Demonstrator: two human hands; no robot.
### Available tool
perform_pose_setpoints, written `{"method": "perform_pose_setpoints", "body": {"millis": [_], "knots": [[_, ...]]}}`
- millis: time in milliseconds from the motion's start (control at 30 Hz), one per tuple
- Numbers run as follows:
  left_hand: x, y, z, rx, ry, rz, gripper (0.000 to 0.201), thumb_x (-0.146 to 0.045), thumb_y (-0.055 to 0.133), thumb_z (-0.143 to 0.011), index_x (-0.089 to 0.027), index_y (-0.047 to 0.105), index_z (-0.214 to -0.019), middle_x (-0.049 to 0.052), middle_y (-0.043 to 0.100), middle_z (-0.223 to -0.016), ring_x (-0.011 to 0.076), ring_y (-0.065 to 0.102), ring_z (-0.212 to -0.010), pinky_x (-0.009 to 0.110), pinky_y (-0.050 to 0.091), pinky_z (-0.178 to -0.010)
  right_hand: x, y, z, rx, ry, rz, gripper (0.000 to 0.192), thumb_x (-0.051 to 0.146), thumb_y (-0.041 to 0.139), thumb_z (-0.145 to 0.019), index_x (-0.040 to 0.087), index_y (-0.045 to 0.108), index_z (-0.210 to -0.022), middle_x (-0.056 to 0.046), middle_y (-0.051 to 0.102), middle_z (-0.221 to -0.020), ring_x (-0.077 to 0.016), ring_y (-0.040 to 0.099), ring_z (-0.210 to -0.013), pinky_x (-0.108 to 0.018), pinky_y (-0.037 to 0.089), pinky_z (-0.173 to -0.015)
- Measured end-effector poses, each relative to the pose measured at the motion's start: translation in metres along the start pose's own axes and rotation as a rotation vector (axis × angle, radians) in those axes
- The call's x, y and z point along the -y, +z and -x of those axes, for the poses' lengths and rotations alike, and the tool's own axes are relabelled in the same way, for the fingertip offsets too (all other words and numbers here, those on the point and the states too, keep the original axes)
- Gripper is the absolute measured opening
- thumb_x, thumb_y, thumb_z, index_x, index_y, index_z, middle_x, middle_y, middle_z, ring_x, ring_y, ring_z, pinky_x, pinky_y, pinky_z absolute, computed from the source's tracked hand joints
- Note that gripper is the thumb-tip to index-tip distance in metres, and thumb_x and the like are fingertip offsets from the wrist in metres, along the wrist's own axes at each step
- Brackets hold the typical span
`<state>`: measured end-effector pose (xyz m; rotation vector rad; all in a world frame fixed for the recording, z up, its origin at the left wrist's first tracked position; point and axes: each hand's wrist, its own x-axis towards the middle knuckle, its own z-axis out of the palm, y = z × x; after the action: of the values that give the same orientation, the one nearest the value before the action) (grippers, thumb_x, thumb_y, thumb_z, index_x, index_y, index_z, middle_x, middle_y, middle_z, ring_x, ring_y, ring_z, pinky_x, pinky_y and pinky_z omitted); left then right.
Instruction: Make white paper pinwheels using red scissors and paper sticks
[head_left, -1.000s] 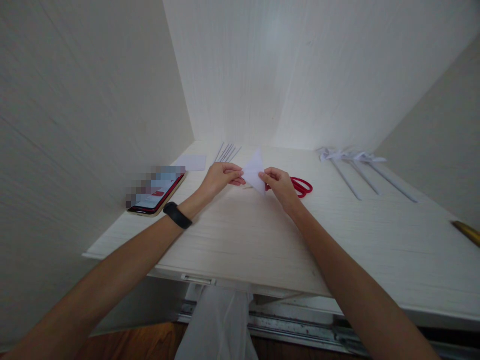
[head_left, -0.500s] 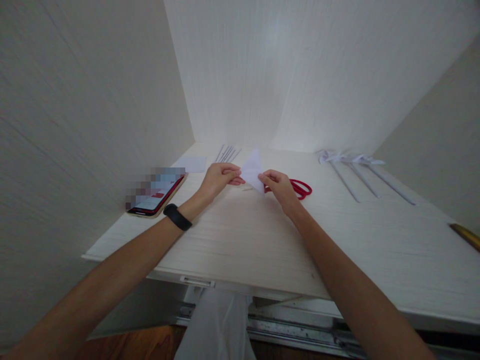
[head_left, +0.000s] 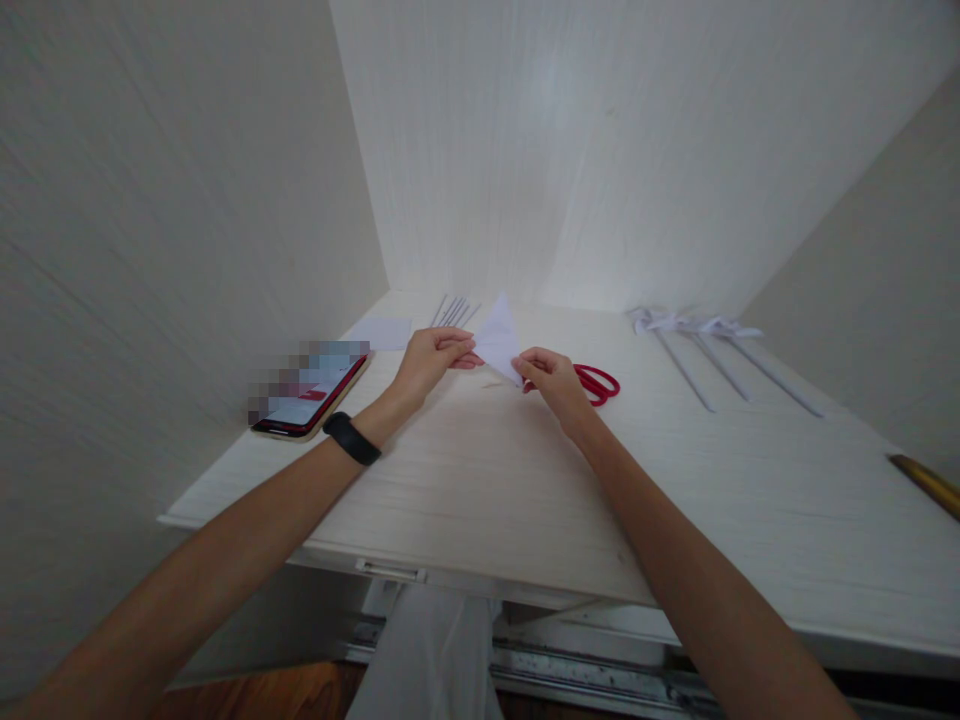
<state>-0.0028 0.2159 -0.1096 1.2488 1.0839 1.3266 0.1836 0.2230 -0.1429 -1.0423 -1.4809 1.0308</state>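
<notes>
Above the desk (head_left: pixel 480 480), near its back, both hands pinch a folded white paper (head_left: pixel 498 338); the left hand (head_left: pixel 429 360) is clamped on its left edge and the right hand (head_left: pixel 553 378) on its lower tip, so the point stands up between them. Folding it well probably means matching the edges first, then pressing the crease flat; the scissors (head_left: pixel 598 382) lie just beside the right hand, the phone (head_left: pixel 307 405) well left.
</notes>
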Motion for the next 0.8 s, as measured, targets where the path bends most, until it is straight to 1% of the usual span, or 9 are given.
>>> {"method": "perform_pose_setpoints", "body": {"millis": [167, 300, 367, 433, 533, 633, 700, 733, 800], "knots": [[0.0009, 0.0002, 0.0017, 0.026, -0.019, 0.03, 0.008, -0.013, 0.069, -0.077, -0.009, 0.066, -0.083, 0.004, 0.071, -0.068, 0.0135, 0.07, -0.065, 0.027, 0.058, -0.077, -0.0022, -0.0007, -0.0005, -0.047, -0.019, -0.001, 0.028, 0.045, 0.068, -0.066, 0.018, 0.059, -0.066, 0.003, 0.056, -0.055, -0.0109, 0.05, -0.051, -0.025, 0.042, -0.05], [0.0018, 0.0016, 0.0036, 0.085, -0.06, 0.026, 0.009, -0.014, 0.071, -0.075, -0.009, 0.067, -0.081, 0.004, 0.071, -0.072, 0.0111, 0.069, -0.066, 0.022, 0.057, -0.074, 0.0, -0.0009, 0.001, -0.017, -0.032, 0.008, 0.027, 0.044, 0.068, -0.067, 0.018, 0.058, -0.066, 0.002, 0.056, -0.055, -0.0111, 0.05, -0.05, -0.026, 0.041, -0.051], [0.0026, 0.0014, 0.004, 0.132, -0.062, 0.025, 0.01, -0.014, 0.073, -0.073, -0.009, 0.068, -0.08, 0.004, 0.071, -0.076, 0.0095, 0.068, -0.067, 0.02, 0.056, -0.073, 0.0012, -0.0005, 0.0019, -0.001, -0.055, 0.014, 0.026, 0.043, 0.067, -0.068, 0.018, 0.058, -0.066, 0.003, 0.055, -0.053, -0.0107, 0.049, -0.05, -0.025, 0.039, -0.051], [0.0035, 0.0008, 0.0039, 0.155, -0.05, 0.03, 0.013, -0.016, 0.074, -0.071, -0.009, 0.069, -0.08, 0.004, 0.072, -0.079, 0.0092, 0.067, -0.068, 0.02, 0.056, -0.073, 0.0016, 0.0, 0.0025, 0.011, -0.074, 0.009, 0.026, 0.042, 0.067, -0.069, 0.018, 0.058, -0.066, 0.004, 0.054, -0.053, -0.01, 0.048, -0.05, -0.025, 0.038, -0.051], [0.0043, 0.0, 0.0033, 0.136, -0.03, 0.031, 0.017, -0.021, 0.076, -0.069, -0.01, 0.069, -0.079, 0.003, 0.071, -0.078, 0.0102, 0.067, -0.068, 0.023, 0.057, -0.076, 0.0011, 0.0006, 0.0029, 0.041, -0.076, -0.014, 0.026, 0.043, 0.067, -0.07, 0.018, 0.058, -0.067, 0.005, 0.053, -0.052, -0.0096, 0.048, -0.049, -0.024, 0.038, -0.051], [0.0041, -0.0003, 0.0021, 0.093, -0.018, 0.044, 0.022, -0.026, 0.078, -0.066, -0.01, 0.068, -0.079, 0.003, 0.07, -0.076, 0.0099, 0.065, -0.066, 0.025, 0.056, -0.078, 0.0011, 0.0019, 0.0035, 0.135, -0.024, -0.021, 0.029, 0.044, 0.071, -0.067, 0.019, 0.057, -0.068, 0.004, 0.055, -0.055, -0.0103, 0.05, -0.052, -0.024, 0.041, -0.053], [0.0045, -0.0005, 0.0006, 0.073, -0.002, 0.039, 0.027, -0.029, 0.079, -0.064, -0.01, 0.068, -0.079, 0.003, 0.07, -0.076, 0.01, 0.064, -0.065, 0.026, 0.056, -0.077, 0.0017, 0.0033, 0.0037, 0.195, 0.001, -0.001, 0.03, 0.043, 0.074, -0.064, 0.019, 0.057, -0.068, 0.003, 0.058, -0.061, -0.011, 0.053, -0.057, -0.025, 0.043, -0.055], [0.0049, -0.0007, -0.0003, 0.074, 0.011, 0.024, 0.029, -0.031, 0.079, -0.063, -0.011, 0.068, -0.079, 0.003, 0.07, -0.076, 0.0104, 0.064, -0.066, 0.026, 0.056, -0.076, 0.0021, 0.0039, 0.0037, 0.206, 0.002, 0.009, 0.029, 0.042, 0.075, -0.063, 0.019, 0.058, -0.068, 0.002, 0.059, -0.064, -0.0115, 0.054, -0.059, -0.025, 0.044, -0.056], [0.006, -0.0007, -0.0017, 0.099, 0.047, -0.03, 0.031, -0.034, 0.08, -0.061, -0.011, 0.067, -0.078, 0.002, 0.069, -0.073, 0.0116, 0.064, -0.066, 0.026, 0.055, -0.072, 0.0027, 0.0044, 0.0032, 0.183, -0.014, 0.004, 0.028, 0.042, 0.074, -0.064, 0.019, 0.061, -0.074, 0.0, 0.062, -0.071, -0.0125, 0.056, -0.064, -0.026, 0.045, -0.058]]}}
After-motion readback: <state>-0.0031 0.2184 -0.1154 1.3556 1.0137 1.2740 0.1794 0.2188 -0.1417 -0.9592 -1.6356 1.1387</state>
